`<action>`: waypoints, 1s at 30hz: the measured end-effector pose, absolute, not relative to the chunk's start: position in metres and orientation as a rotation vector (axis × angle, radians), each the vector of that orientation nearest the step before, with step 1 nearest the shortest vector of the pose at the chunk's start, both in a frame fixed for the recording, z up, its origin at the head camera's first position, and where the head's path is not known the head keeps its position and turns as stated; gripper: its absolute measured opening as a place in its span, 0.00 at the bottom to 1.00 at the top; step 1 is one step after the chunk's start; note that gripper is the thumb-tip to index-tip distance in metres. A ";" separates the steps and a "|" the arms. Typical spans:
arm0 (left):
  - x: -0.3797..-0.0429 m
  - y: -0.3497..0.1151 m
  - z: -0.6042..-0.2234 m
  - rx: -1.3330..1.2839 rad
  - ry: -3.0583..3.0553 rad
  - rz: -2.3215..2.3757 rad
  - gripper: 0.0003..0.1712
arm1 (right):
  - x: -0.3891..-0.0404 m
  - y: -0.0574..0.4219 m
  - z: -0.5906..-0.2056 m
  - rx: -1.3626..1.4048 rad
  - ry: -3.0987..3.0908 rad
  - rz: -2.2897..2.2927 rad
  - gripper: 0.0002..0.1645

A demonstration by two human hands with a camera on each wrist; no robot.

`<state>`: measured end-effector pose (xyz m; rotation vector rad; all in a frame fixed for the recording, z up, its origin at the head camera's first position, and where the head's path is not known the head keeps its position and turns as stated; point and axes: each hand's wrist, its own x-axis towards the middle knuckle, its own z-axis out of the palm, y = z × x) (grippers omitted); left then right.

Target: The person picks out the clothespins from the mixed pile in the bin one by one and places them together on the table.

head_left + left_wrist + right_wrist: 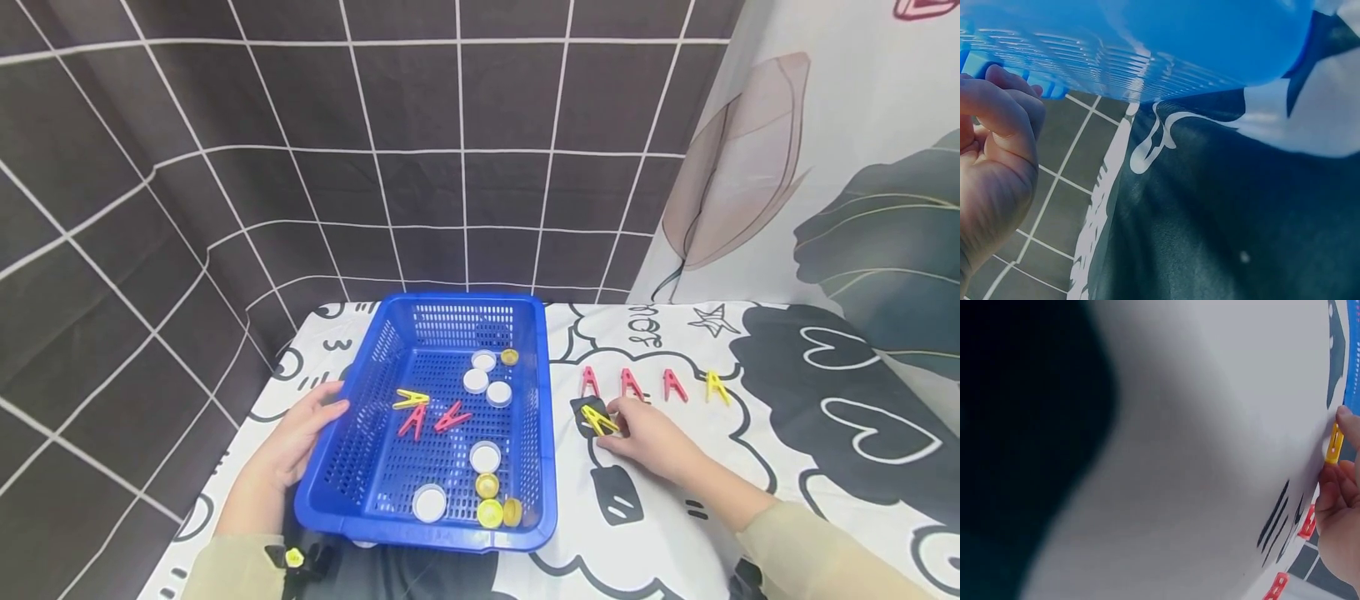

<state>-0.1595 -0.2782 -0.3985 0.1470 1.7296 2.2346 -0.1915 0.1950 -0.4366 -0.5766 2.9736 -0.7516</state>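
Observation:
A yellow clothespin (597,420) is pinched between the thumb and fingers of my right hand (648,437), low over the white cloth right of the blue basket (549,467). The same yellow clothespin (1334,444) shows between the fingertips in the right wrist view. My left hand (296,429) is at the basket's left side, its thumb tip overlapping the rim and its fingers loosely bent. Inside the basket lie a yellow clothespin (411,399), a red clothespin (412,421) and another red clothespin (452,417). White caps (430,503) and yellow caps (490,513) lie there too.
Beyond my right hand, three red clothespins (632,384) and one yellow clothespin (717,387) form a row on the patterned cloth (697,467). A dark tiled-pattern backdrop (420,192) rises behind and to the left; a leaf-print curtain (757,158) hangs at the right.

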 end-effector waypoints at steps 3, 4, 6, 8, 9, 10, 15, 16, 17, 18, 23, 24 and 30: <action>-0.160 -0.278 -0.399 0.137 1.738 2.233 0.15 | -0.190 0.194 -0.437 -0.602 2.996 -0.737 0.19; -0.160 -0.278 -0.399 0.135 1.742 2.232 0.15 | -0.189 0.193 -0.437 -0.611 3.005 -0.731 0.18; -0.160 -0.278 -0.399 0.134 1.744 2.231 0.16 | -0.189 0.192 -0.437 -0.616 3.016 -0.729 0.16; -0.160 -0.279 -0.400 0.136 1.742 2.232 0.16 | -0.188 0.191 -0.438 -0.600 3.021 -0.731 0.16; -0.160 -0.279 -0.400 0.140 1.738 2.234 0.15 | -0.187 0.191 -0.438 -0.583 3.019 -0.734 0.16; -0.160 -0.279 -0.400 0.145 1.735 2.235 0.15 | -0.186 0.190 -0.438 -0.562 3.014 -0.744 0.17; -0.160 -0.279 -0.401 0.163 1.732 2.238 0.14 | -0.183 0.186 -0.437 -0.461 2.975 -0.782 0.23; -0.160 -0.279 -0.401 0.165 1.733 2.237 0.14 | -0.182 0.185 -0.437 -0.453 2.971 -0.788 0.24; -0.160 -0.279 -0.402 0.167 1.734 2.236 0.14 | -0.182 0.184 -0.437 -0.450 2.969 -0.789 0.25; -0.160 -0.279 -0.402 0.167 1.733 2.236 0.14 | -0.182 0.184 -0.438 -0.447 2.967 -0.793 0.26; -0.161 -0.279 -0.402 0.162 1.735 2.233 0.14 | -0.180 0.183 -0.436 -0.441 2.942 -0.820 0.32; -0.161 -0.279 -0.403 0.158 1.737 2.232 0.15 | -0.181 0.183 -0.435 -0.434 2.935 -0.826 0.34; -0.162 -0.280 -0.405 0.155 1.749 2.231 0.15 | -0.190 0.182 -0.417 -0.444 2.955 -0.825 0.40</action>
